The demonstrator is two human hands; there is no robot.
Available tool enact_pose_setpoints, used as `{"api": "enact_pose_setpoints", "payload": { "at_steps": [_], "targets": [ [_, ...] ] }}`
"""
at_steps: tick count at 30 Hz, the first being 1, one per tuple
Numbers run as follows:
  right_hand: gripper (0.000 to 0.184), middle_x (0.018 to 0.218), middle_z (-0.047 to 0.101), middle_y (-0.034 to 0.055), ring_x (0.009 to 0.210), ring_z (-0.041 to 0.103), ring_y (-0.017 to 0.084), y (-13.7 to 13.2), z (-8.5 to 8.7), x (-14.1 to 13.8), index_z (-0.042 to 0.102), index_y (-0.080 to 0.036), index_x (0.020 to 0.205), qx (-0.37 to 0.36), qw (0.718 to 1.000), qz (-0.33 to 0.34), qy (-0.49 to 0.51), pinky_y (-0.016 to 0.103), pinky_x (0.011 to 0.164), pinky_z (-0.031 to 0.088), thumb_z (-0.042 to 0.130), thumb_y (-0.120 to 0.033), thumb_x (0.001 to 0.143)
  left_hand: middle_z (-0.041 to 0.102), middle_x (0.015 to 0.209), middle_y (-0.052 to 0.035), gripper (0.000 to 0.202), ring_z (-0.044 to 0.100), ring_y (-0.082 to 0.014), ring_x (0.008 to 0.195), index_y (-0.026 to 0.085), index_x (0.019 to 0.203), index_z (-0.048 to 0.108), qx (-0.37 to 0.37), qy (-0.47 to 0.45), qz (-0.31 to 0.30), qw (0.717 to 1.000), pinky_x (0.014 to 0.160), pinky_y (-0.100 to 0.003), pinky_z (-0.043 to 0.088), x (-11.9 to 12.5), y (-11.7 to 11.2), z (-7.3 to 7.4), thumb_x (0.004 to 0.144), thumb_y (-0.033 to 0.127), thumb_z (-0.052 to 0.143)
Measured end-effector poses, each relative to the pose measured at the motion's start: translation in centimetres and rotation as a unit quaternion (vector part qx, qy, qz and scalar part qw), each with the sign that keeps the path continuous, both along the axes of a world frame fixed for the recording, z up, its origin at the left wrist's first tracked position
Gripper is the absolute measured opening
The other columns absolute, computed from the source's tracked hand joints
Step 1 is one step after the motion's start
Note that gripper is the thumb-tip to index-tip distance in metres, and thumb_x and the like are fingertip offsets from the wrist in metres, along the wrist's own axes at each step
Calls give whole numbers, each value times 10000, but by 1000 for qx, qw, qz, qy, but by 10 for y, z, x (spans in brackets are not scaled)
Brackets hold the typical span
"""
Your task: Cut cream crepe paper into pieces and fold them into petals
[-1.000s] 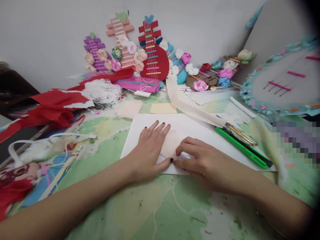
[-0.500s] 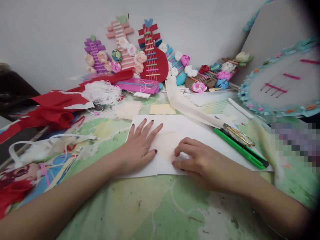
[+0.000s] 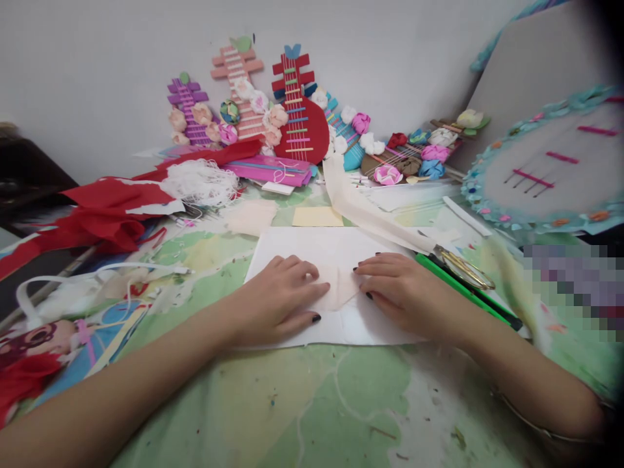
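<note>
Between the two hands: a piece of pale peach paper (image 3: 345, 286) is laid on a white sheet (image 3: 361, 330); a faint upright line is seen near its middle, though whether it is a crease or an edge cannot be told.
Left hand (image 3: 283, 299): it has just been brought inward, and its fingers, spread flat to the paper's left half a second ago, are now bent over that side; nothing is seen grasped, the thumb being held apart from the index finger.
Right hand (image 3: 404, 292): it has been uncurled and drawn a little outward, its fingertips now set at the paper's right side; whether the edge is pinched or merely touched cannot be told.
Pale peach paper: it is now attended from both sides, so the handling may be judged to have become more evenly shared; a slanted lower edge is exposed near the right thumb.
Beyond the right hand: gold-handled scissors (image 3: 465, 265) and a green-bodied cutter (image 3: 451, 286) are left unheld, the cutter partly hidden by that hand; neither appears to have been moved.
Ahead of both hands: a yellow paper piece (image 3: 318, 217) and a long cream strip (image 3: 358, 207) have been left where they lay.
</note>
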State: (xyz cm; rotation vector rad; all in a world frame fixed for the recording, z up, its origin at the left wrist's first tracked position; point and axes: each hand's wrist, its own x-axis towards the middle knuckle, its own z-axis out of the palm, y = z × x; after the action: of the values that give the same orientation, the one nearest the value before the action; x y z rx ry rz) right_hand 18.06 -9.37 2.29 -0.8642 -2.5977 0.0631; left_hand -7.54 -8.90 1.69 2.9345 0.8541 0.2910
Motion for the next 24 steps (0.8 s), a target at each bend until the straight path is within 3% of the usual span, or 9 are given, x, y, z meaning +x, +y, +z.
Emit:
{"api": "enact_pose_setpoints", "payload": {
  "at_steps": [2,5,8,13,16,20,24],
  "targets": [
    [244,1065,673,113,1031,578,233,-1,-1,-2,680,-158,946,12,1000,-9,14,422,902,445,478,-72,838,524,1187,-144,432,492,-279,1033,202,1283,485,-25,-18,36,999,879,-451,414,6,-9,1,878,352,491],
    [260,1112,654,105,1081,547,227,-7,0,-9,654,-164,1040,-24,999,41,22,405,919,445,533,-105,819,505,1230,-149,618,472,-271,1096,167,1404,298,-86,-79,73,991,911,-425,421,11,-20,2,863,365,518],
    [234,1101,660,84,1068,564,200,-8,-2,-14,655,-171,1034,-73,994,85,7,387,942,434,515,-124,852,551,1204,-120,508,480,-243,1113,164,1322,401,-111,-121,53,985,949,-397,404,9,-20,5,844,270,539],
    [202,1019,690,81,1000,608,178,-1,-8,-10,665,-160,956,-74,994,72,39,382,935,437,478,-125,888,597,1176,-92,314,500,-246,1098,189,1120,580,-100,-94,-31,990,955,-413,373,-2,-3,6,808,220,598],
    [196,1011,685,82,993,609,171,-2,-5,-9,662,-158,936,-86,993,72,46,361,925,445,482,-109,876,634,1078,-78,187,546,-201,996,193,1012,633,-53,-116,-32,991,881,-368,408,-1,3,-4,887,180,496],
    [210,1092,655,85,1054,583,190,-7,-1,-12,643,-168,1015,-100,992,69,23,402,995,386,556,-129,828,643,954,-97,226,558,-184,885,156,924,641,31,-131,-46,990,789,-335,443,7,4,-15,919,144,415],
    [199,1095,666,69,1071,580,183,-7,-7,-16,646,-184,1012,-84,994,64,26,430,1028,345,515,-145,868,617,900,-102,233,535,-182,838,138,893,618,40,-137,-31,989,735,-311,459,12,3,-18,921,135,387]
  ]
}}
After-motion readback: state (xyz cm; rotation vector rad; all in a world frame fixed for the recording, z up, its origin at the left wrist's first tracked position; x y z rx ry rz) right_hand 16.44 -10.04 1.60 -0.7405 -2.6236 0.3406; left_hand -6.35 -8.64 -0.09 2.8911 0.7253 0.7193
